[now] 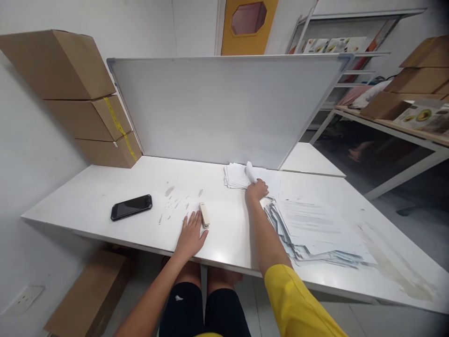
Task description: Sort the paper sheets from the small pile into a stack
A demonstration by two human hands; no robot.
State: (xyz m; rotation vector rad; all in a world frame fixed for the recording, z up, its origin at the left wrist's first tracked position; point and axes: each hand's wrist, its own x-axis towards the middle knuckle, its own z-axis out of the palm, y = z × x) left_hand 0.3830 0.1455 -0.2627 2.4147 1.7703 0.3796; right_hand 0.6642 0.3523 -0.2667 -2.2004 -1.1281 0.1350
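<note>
My left hand [192, 235] lies flat on the white table, fingers stretched out, beside a small cream stapler [204, 215]. Its fingertips are close to the stapler, and I cannot tell whether they touch it. Farther forward, my right hand [257, 190] is closed on a sheet of paper [249, 172] that curls up from the small paper stack [235, 176] near the board. Under the right forearm and to its right spreads a larger pile of printed papers [315, 222], its lower sheets fanned out unevenly.
A black phone [131, 207] lies on the left of the white table [140, 178]. A whiteboard [217, 107] stands along the back edge. Stacked cardboard boxes [80, 65] rise at the back left, and another box [89, 292] sits on the floor below.
</note>
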